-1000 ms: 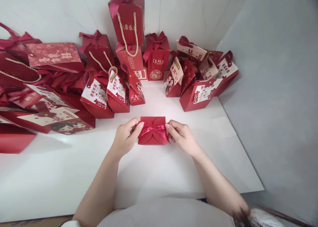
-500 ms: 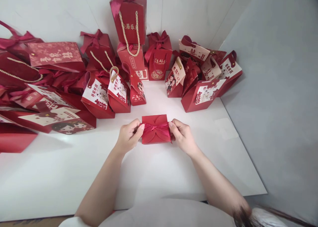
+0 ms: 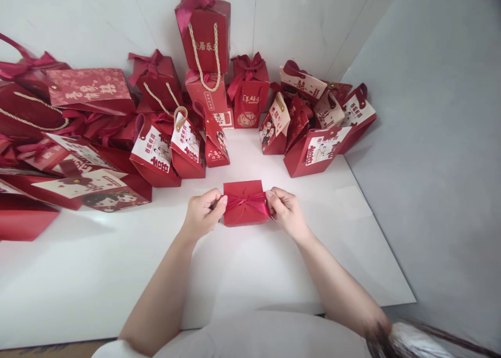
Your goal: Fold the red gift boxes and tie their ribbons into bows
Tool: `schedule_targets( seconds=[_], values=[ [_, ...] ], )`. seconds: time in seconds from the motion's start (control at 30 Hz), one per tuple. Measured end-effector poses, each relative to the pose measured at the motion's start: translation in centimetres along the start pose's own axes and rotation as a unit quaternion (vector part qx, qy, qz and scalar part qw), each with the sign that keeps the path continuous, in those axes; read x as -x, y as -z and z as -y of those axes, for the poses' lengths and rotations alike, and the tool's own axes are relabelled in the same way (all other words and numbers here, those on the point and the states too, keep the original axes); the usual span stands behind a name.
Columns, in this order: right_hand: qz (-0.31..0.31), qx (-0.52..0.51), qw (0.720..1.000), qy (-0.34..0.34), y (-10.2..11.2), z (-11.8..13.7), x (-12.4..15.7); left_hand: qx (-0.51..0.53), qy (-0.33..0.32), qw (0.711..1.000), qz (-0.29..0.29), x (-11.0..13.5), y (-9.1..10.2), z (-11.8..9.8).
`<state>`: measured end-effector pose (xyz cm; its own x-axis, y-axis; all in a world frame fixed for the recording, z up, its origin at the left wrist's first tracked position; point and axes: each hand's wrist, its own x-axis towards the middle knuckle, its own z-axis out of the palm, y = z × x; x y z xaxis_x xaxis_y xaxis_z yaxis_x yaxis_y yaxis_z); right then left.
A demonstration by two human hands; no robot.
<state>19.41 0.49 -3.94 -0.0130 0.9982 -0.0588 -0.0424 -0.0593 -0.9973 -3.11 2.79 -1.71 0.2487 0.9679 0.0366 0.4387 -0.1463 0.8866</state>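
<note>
A small red gift box (image 3: 246, 218) with curved overlapping flaps lies in front of me on the white table. Across its top runs a crimson ribbon (image 3: 247, 202), crossed or knotted at the middle. At the box's left side my left hand (image 3: 204, 212) is closed, pinching the ribbon between thumb and bent forefinger. My right hand (image 3: 287, 211) pinches the ribbon's other side at the box's right edge. The ribbon is stretched between both hands. Its ends are mostly hidden by my fingers.
Many red gift boxes (image 3: 104, 188) with handles and bows crowd the left of the table (image 3: 117, 279). One rope-handled box (image 3: 207, 39) is stacked on another at the back. More boxes (image 3: 319, 152) stand at the back right, near a grey wall (image 3: 442, 165).
The ribbon's middle looks more drawn in and its strands spread a little differently over the flaps. Both hands keep their pinch at almost the same places. The view has shifted slightly.
</note>
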Motion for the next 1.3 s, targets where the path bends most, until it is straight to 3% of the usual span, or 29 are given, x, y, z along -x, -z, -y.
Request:
schedule_targets(
  seconds=[0.23,0.33,0.43,0.6,0.7,0.83,0.97,1.07,1.17,1.23,1.3],
  values=[
    [0.044,0.026,0.999,0.008,0.4,0.8,-0.3,0.093,0.038,0.995,-0.021,-1.0,-0.5,0.6],
    [0.016,0.032,0.999,0.025,0.3,1.0,-0.1,0.057,-0.01,0.992,-0.108,-0.9,-0.7,0.0],
    [-0.021,0.04,0.998,0.043,0.1,1.1,0.0,-0.008,-0.107,0.977,-0.184,-0.3,-1.0,-1.0],
    [-0.048,0.064,0.993,0.089,-0.2,1.5,0.4,-0.195,-0.287,0.927,-0.142,0.5,-1.3,-1.7],
    [-0.063,0.094,0.986,0.12,-0.2,1.5,0.3,-0.234,-0.331,0.906,-0.124,0.3,-1.2,-1.2],
    [-0.08,0.102,0.983,0.133,-0.2,0.7,-0.3,-0.216,-0.357,0.905,-0.084,-0.1,-1.0,-0.9],
    [-0.088,0.074,0.99,0.087,-0.2,-0.4,-1.2,-0.162,-0.325,0.931,-0.031,-0.2,-0.9,-0.6],
    [-0.07,0.021,0.995,0.064,0.2,-0.5,-1.2,-0.042,-0.261,0.964,0.025,-0.5,-0.6,0.7],
    [0.044,0.001,0.994,0.103,1.2,-0.4,-0.9,0.062,-0.171,0.976,0.124,-1.0,0.1,2.4],
    [0.15,0.015,0.982,0.116,1.9,-0.6,-0.7,0.042,-0.1,0.977,0.184,-1.0,0.7,3.0],
    [0.239,0.031,0.966,0.097,2.3,-1.1,-0.8,-0.024,-0.061,0.979,0.194,-0.9,1.0,3.2]
  ],
)
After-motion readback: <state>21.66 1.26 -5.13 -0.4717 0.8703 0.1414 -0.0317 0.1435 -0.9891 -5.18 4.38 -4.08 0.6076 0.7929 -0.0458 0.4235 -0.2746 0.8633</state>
